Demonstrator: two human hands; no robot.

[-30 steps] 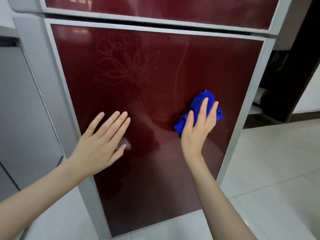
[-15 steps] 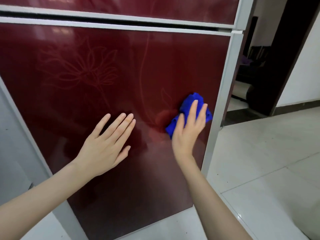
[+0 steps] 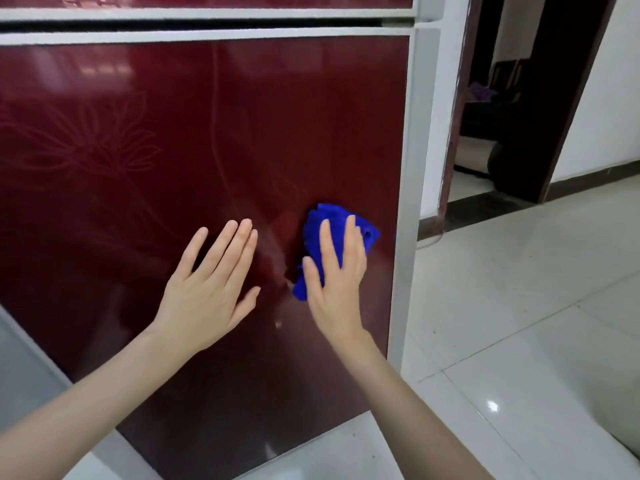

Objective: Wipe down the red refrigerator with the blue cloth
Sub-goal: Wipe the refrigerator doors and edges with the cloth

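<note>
The glossy dark-red refrigerator door [image 3: 173, 150], framed in pale grey and marked with a faint line drawing of a flower on its left part, fills most of the view. The left hand [image 3: 207, 289] lies flat on the red panel near its middle, palm against the surface, fingers straight and only slightly spread, gripping nothing. Just to its right, apart from it by a narrow strip of bare door, the right hand [image 3: 334, 278] presses a crumpled bright-blue cloth [image 3: 322, 220] against the panel with an open palm and extended fingers. The cloth sits under the fingers and palm, bunched, showing above the fingertips, to their right, and below the thumb side on the left. It lies close to the door's grey right edge [image 3: 401, 237]. Further right are glossy white floor tiles [image 3: 519, 323] and a dark doorway [image 3: 502, 116].
</note>
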